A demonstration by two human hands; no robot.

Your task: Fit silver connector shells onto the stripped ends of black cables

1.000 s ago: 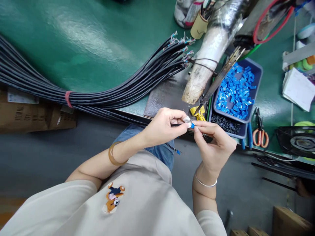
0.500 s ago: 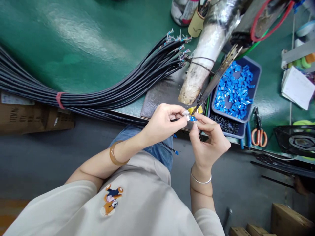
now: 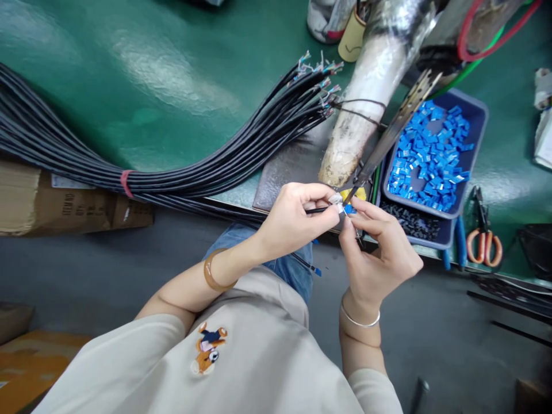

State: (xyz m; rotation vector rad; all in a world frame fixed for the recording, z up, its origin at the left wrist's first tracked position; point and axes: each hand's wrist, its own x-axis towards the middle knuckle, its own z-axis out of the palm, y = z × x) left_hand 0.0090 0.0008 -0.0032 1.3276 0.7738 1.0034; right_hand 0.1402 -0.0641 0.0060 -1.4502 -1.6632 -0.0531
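Note:
My left hand (image 3: 293, 221) pinches the end of a thin black cable (image 3: 317, 210) just off the near edge of the green bench. My right hand (image 3: 379, 253) meets it from the right, fingertips holding a small blue connector piece (image 3: 348, 209) against the cable's stripped end. A second cable end with a blue piece (image 3: 317, 271) hangs over my lap. A big bundle of black cables (image 3: 207, 169), tied with a red band (image 3: 125, 183), sweeps across the bench on the left, its stripped ends fanning out near the middle.
A dark blue tray (image 3: 474, 123) of several blue connector pieces sits to the right, above a tray of black parts (image 3: 411, 225). Orange-handled scissors (image 3: 485, 244) lie further right. A taped cylindrical fixture (image 3: 366, 98) with a metal blade stands behind my hands. Cardboard boxes (image 3: 64, 201) sit under the bench on the left.
Both hands stayed together at the cable end; my right hand's fingers shifted slightly on the blue piece. The view moved a little to the left.

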